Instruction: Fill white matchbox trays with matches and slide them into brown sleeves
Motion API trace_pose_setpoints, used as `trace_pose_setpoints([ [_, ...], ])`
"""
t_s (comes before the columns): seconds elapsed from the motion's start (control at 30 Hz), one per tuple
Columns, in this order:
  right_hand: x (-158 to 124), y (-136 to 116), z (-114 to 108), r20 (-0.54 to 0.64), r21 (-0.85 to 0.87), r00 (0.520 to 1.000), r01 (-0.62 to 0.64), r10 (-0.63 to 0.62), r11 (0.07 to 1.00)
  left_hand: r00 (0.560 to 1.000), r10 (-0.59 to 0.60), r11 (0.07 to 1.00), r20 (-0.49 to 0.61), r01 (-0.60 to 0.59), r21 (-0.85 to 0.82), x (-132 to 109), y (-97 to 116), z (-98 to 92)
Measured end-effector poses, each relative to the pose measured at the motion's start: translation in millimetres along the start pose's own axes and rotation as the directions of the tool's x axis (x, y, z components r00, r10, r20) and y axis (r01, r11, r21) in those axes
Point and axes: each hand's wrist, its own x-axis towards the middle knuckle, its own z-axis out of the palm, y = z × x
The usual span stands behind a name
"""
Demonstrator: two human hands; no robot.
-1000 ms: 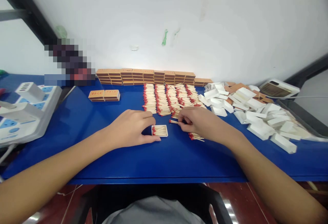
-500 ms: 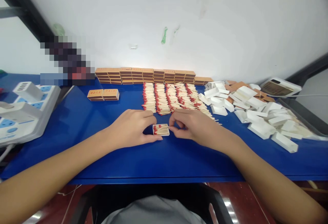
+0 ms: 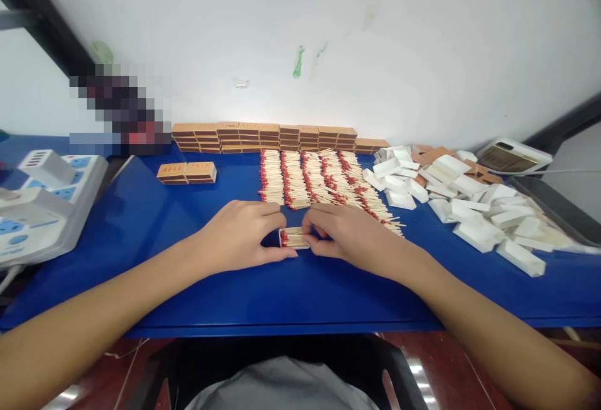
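A small white matchbox tray full of red-headed matches lies on the blue table between my hands. The match heads point left. My left hand grips the tray's left end, thumb along the near side and fingers at the far side. At the right end, my right hand pinches a match over the tray, its fingertips hiding the match's tail. Just beyond my hands, loose matches lie in several rows, their heads mostly to the left.
Closed matchboxes stand stacked along the wall, with a few more boxes at left. White empty trays and brown sleeves are heaped at right, near a phone and a black tray. A power strip sits far left.
My right hand has moved left, bringing the pinched match in over the tray. My left hand keeps its hold on the tray.
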Motion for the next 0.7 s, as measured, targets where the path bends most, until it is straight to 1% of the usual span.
trace_pose_setpoints([
  [0.37, 0.8, -0.4, 2.2, -0.005, 0.042, 1.000, 0.004, -0.004, 0.999, 1.000, 0.005, 1.000, -0.005, -0.005, 0.010, 0.3, 0.3, -0.4],
  [0.7, 0.2, 0.9, 1.8, -0.025, 0.077, 0.999, 0.037, -0.035, 0.996, 1.000, 0.013, 1.000, -0.007, -0.013, 0.018, -0.4, 0.5, -1.3],
])
